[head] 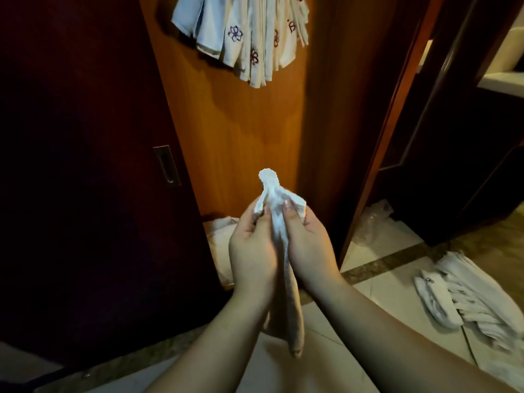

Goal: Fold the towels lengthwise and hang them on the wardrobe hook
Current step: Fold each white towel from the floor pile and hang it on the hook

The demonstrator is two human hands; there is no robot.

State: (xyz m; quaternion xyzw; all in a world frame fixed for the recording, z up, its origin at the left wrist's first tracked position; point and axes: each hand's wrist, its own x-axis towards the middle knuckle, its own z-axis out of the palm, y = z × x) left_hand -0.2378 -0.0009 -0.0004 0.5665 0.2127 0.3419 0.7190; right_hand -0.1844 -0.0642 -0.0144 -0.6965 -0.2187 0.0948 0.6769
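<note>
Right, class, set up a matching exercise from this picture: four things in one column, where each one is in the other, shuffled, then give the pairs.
Things:
1. towel
2. hung towels
3. towel pile
4. handle

Places:
A. on the floor, right
B. on the dark door, left
C. held between both hands
D. top, against the wooden panel

Pairs: 1-C, 2-D, 3-A, 4-B

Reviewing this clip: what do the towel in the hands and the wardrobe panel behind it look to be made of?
Towel: white woven cloth, probably cotton; soft, it crumples and droops where both hands, left and right, pinch it. Wardrobe panel: orange-brown wood or wood-look laminate; faint vertical grain and a smooth satin sheen, so which of the two stays open.
</note>
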